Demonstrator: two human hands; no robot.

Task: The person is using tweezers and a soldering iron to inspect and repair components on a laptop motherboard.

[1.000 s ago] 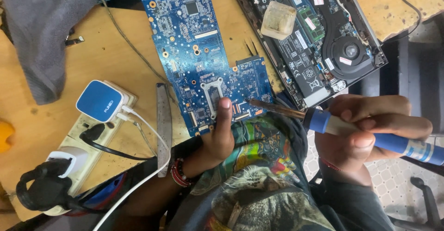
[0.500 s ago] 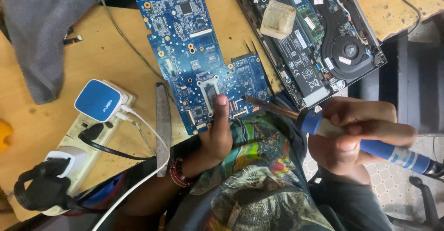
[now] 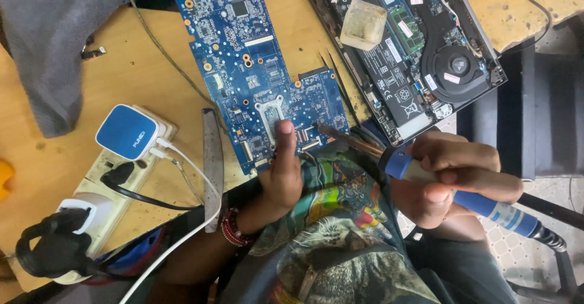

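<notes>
Head view: the left hand (image 3: 281,179) presses a fingertip on the blue laptop circuit board (image 3: 255,66), which lies flat at the near edge of the wooden surface (image 3: 140,79). The right hand (image 3: 453,179) is clenched round the blue-handled soldering iron (image 3: 426,176), its tip just reaching the board's near-right corner. Soldering here would go best with the board pinned steady, the finger kept clear of the tip, and the iron braced low. A small translucent square tub (image 3: 363,24) sits on the opened laptop base (image 3: 420,54); what it holds is unclear.
</notes>
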